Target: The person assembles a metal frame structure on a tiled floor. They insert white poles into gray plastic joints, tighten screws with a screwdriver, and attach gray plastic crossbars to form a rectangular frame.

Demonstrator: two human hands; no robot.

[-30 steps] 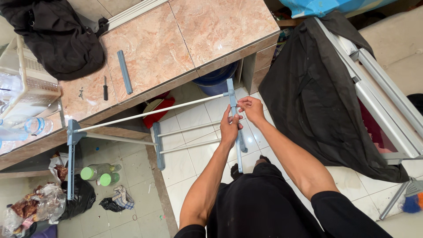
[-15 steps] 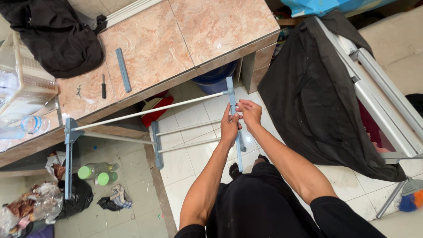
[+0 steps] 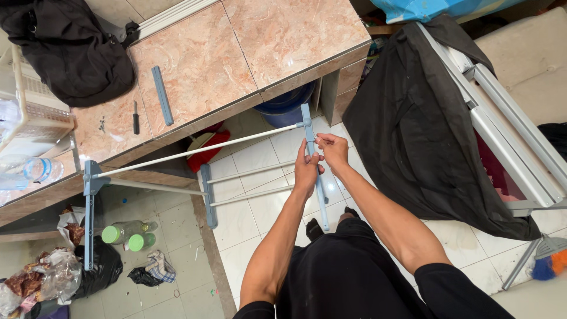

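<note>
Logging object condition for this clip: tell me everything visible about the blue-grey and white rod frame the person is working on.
The blue-grey and white rod frame has thin white rods, seemingly metal, spanning blue-grey plastic-looking end bars. It lies roughly level above the white tiled floor, beside the marble-tiled counter. Both the left hand and right hand grip the near end bar, pinching at a rod joint. A loose matching bar lies on the counter.

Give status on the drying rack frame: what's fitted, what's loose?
Fitted: three white rods span between grey bars. In hand: both hands, left hand and right hand, pinch at the near grey bar. Loose: a spare grey bar and screwdriver lie on the counter.
</note>
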